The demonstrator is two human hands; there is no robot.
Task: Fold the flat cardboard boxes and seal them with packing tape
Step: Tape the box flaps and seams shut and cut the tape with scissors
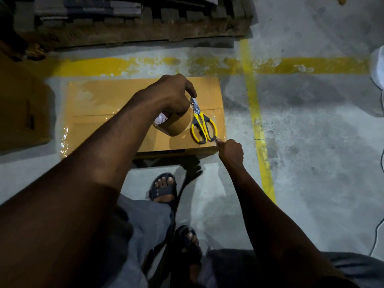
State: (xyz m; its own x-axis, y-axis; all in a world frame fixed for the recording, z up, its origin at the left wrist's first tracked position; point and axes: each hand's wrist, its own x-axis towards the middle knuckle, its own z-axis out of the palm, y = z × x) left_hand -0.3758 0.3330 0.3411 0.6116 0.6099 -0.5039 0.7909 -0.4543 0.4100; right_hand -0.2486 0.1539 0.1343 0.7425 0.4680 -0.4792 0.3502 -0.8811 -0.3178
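Now | left grip (172, 94) curled round tape roll (176, 124) | right grip (231, 151) fisted, thumb on box (108, 96)

Looks down on a grey concrete floor (311, 142), mottled and scuffed, dimly lit, with a paler patch near the middle. Carries a broad, worn yellow stripe (104, 66) running left to right on the far side, crossed on the right by a narrower yellow line (257, 121) going far to near. Beyond the stripe, far left, holds a rough wooden pallet (145, 32) stacked with flat grey sheets (87, 7). At the right edge, shows a thin cable (378, 231) and part of a white object (377, 67).
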